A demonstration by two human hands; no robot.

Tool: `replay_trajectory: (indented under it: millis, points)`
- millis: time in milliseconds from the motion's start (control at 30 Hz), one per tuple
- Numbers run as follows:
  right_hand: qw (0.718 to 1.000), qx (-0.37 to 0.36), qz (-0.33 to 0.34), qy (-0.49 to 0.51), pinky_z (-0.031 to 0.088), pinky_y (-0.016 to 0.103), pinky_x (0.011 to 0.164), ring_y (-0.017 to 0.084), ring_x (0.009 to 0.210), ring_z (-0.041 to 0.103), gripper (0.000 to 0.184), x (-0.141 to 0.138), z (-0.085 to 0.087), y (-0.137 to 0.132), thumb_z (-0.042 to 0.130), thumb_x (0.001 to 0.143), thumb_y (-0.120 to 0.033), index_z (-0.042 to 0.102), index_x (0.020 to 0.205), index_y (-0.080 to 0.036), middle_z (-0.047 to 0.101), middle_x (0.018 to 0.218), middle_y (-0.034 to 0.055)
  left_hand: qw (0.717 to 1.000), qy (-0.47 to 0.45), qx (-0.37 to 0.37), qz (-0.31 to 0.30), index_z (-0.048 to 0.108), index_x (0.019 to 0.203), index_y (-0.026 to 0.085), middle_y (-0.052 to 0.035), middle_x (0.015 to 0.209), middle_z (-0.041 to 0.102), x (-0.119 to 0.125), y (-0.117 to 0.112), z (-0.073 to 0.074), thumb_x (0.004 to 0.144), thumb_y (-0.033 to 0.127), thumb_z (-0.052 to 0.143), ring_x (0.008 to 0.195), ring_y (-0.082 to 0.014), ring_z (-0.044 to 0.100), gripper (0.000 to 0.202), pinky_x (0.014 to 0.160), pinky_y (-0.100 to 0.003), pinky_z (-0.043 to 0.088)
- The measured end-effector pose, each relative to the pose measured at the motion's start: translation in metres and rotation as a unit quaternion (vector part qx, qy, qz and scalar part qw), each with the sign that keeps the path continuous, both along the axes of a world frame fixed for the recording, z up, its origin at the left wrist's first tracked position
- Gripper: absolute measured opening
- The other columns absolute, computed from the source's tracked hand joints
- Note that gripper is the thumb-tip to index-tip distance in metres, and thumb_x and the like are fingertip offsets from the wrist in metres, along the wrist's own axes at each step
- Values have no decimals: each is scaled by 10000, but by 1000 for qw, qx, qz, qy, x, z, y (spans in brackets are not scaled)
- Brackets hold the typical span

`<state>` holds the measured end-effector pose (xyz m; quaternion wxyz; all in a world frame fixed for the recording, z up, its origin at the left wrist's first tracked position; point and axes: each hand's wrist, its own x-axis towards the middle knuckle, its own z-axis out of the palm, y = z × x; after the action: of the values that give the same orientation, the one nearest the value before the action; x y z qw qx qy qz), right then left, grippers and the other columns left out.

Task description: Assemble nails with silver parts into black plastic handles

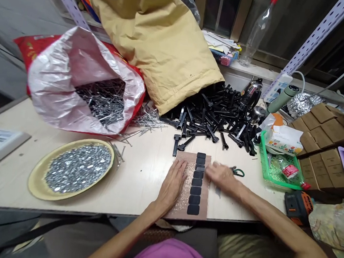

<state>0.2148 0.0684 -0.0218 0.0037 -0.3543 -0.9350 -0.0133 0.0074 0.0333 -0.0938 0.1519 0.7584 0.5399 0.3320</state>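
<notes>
A brown board (196, 218) lies at the table's front edge, its surface speckled with pale marks. Down its right part runs a column of several black rounded pads (194, 199). My left hand (173, 182) rests flat on the board's left side, fingers stretched out and together. At the right edge of the board, beside the upper pads, my right hand (222, 177) has its fingers curled in, slightly blurred. Whatever those fingers may hold is hidden. Just behind the board lies a black T-shaped plastic part (175, 144). Green-handled scissors (238, 172) are partly hidden behind my right hand.
An oval bowl of metal washers (78, 168) stands left. Behind it, a red-and-white sack (51, 89) holds long nails. A brown paper bag (168, 43) spills black plastic parts (209, 116). At right are a green basket (276, 179), cardboard boxes (320, 167) and a power tool (297, 207).
</notes>
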Motion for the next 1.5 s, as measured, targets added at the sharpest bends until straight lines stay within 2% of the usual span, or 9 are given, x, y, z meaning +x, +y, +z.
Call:
replay_trajectory:
  millis: [100, 267, 400, 500, 700, 1133, 1233, 1367, 1500]
  points:
    - [987, -7, 160, 23, 267, 200, 446, 115, 662, 455, 317, 5, -4, -9, 302, 932, -49, 536, 762, -178, 521, 699, -3, 1000, 15, 6, 12, 352, 1359, 158, -180, 1354, 480, -1, -1, -1, 933, 226, 313, 1302, -289, 397, 433, 1019, -533, 391]
    - [998, -10, 5, 63, 230, 208, 406, 97, 545, 383, 300, 7, -8, -1, 308, 920, -35, 529, 767, -167, 484, 647, -14, 999, 35, 5, 13, 338, 1367, 157, -190, 1347, 478, -1, -1, 1, 932, 240, 334, 1288, -298, 412, 443, 1008, -527, 409]
    - [975, -44, 198, 87, 258, 205, 425, 106, 644, 461, 280, 7, -7, -5, 335, 923, -58, 526, 773, -196, 524, 695, -11, 999, 39, 6, 19, 332, 1369, 148, -199, 1337, 481, 0, -2, 2, 930, 215, 329, 1279, -293, 423, 444, 1015, -520, 404]
    - [998, -10, 13, 65, 230, 210, 396, 101, 545, 398, 326, 8, -4, 1, 279, 920, -31, 533, 774, -173, 504, 647, -6, 999, 41, 8, 27, 336, 1364, 153, -193, 1334, 480, 0, -2, 3, 929, 231, 343, 1276, -292, 427, 441, 1016, -519, 403]
    - [982, -15, 187, 36, 194, 253, 433, 127, 678, 452, 277, 4, -4, -21, 346, 924, -48, 536, 769, -176, 540, 719, 7, 999, 43, -7, 22, 352, 1352, 145, -195, 1332, 481, -2, -2, 5, 928, 224, 337, 1270, -288, 433, 431, 1024, -512, 396]
    - [976, -134, -12, 171, 270, 230, 510, 120, 646, 441, 206, -3, -6, -35, 393, 892, -136, 495, 718, -177, 517, 715, 14, 999, 21, 28, 31, 461, 1270, 119, -187, 1277, 533, 0, 3, -2, 923, 227, 359, 1242, -282, 462, 377, 1003, -503, 420]
    - [896, -263, -188, 305, 314, 213, 519, 100, 584, 431, 172, -14, 6, -33, 448, 830, -176, 455, 659, -183, 489, 657, -14, 998, -52, 9, 36, 571, 1171, 146, -163, 1254, 557, -1, -1, 9, 921, 262, 367, 1216, -271, 487, 343, 997, -493, 425]
    - [642, -528, -349, 433, 212, 179, 376, 59, 420, 333, 203, -39, 18, -30, 528, 767, -348, 453, 658, -194, 429, 546, -67, 969, -225, -96, 32, 700, 947, 179, -115, 1088, 652, 0, -13, 40, 881, 339, 452, 1062, -239, 585, 302, 943, -424, 463]
    - [513, -616, -335, 495, 190, 155, 349, 31, 404, 345, 303, -71, 20, -32, 656, 658, -428, 488, 700, -179, 474, 602, -63, 856, -449, -252, 43, 706, 764, 162, -62, 812, 685, 4, -17, 67, 757, 437, 616, 824, -197, 634, 289, 798, -338, 504]
